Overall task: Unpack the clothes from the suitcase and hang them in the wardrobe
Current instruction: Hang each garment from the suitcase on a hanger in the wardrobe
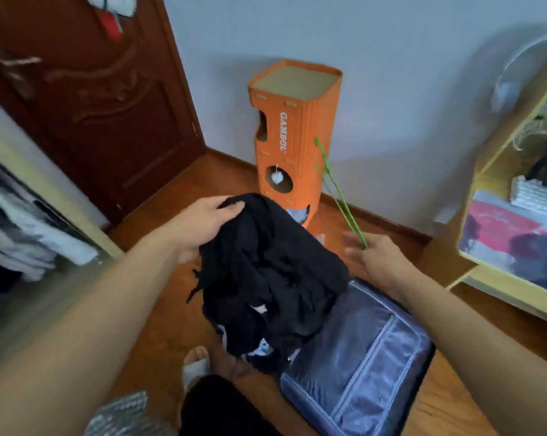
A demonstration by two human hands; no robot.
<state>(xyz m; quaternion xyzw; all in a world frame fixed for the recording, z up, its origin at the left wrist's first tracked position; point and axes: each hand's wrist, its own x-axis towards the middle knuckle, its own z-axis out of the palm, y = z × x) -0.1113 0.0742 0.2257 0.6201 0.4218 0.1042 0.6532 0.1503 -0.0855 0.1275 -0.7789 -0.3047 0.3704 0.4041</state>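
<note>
My left hand grips the top edge of a crumpled black garment, which hangs in the air over the floor. My right hand holds a thin green hanger by its lower end; the hanger sticks up and away toward the orange tower. Below lies the open suitcase with its blue-grey lining and a zipped mesh panel. The black garment hides part of the suitcase's left side. The wardrobe stands open at the left, with hung clothes blurred inside.
An orange cardboard cat tower stands against the wall ahead. A dark wooden door is at the upper left. A pale wooden shelf unit with bedding and a fan fills the right. My slippered foot is on the wooden floor.
</note>
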